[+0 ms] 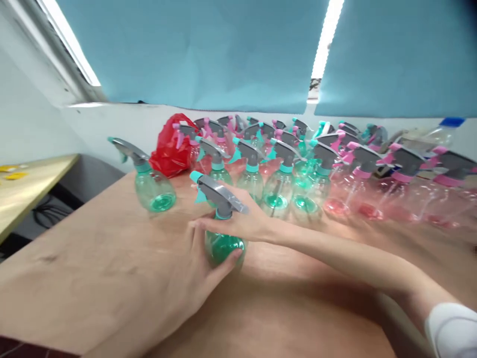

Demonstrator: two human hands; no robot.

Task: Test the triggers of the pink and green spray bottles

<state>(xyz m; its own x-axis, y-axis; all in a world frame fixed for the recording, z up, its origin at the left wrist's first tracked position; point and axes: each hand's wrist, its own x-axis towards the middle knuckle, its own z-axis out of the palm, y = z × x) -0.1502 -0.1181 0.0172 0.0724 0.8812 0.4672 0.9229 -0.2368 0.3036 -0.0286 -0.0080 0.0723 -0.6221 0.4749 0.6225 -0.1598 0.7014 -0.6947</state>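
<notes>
Both hands are around a green spray bottle (223, 247) with a grey and turquoise trigger head, upright at the middle of the table. My left hand (199, 271) wraps the lower body, thumb across the front. My right hand (250, 219) grips it higher up, just under the collar; some of its fingers are hidden behind the bottle. The trigger head points left. Another green spray bottle (154, 189) stands apart to the left. Just behind my hands is a row of green spray bottles (278, 191).
Pink spray bottles (363, 194) continue the row to the right, with more bottles behind. A red plastic bag (171, 146) sits at the back left. Far right stands a clear bottle with a blue cap (451, 122). Left of the wooden table (93, 258) is another table (40, 171).
</notes>
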